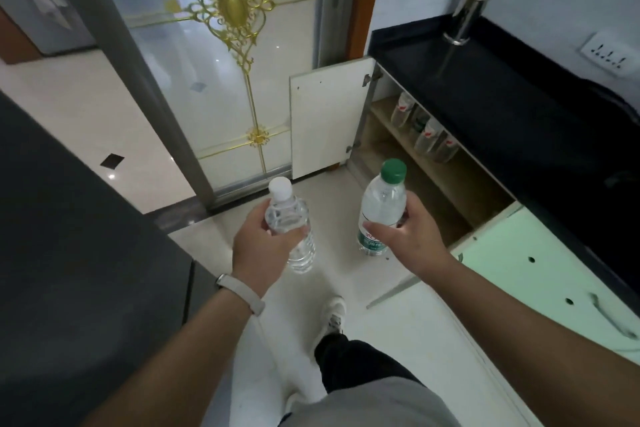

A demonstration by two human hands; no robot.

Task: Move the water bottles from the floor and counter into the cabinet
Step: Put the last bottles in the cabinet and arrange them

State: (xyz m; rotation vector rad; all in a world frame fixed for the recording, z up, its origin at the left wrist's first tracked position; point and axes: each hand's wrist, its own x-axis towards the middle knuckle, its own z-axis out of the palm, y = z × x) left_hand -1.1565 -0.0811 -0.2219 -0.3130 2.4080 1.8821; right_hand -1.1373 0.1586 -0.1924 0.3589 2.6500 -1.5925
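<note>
My left hand (263,246) grips a clear water bottle with a white cap (289,218), held upright above the floor. My right hand (410,236) grips a clear water bottle with a green cap and green label (381,201), also upright. Both bottles hang in front of the open cabinet (433,163) under the black counter (502,104). On the cabinet's upper shelf stand several bottles (426,135) in a row, their tops hidden by the counter edge.
Two white cabinet doors stand open: one (329,121) at the far side, one (540,274) swung toward me at the right. A sliding glass door with gold ornament (228,45) lies ahead. A metal utensil holder (464,21) stands on the counter. A dark surface (69,253) fills the left.
</note>
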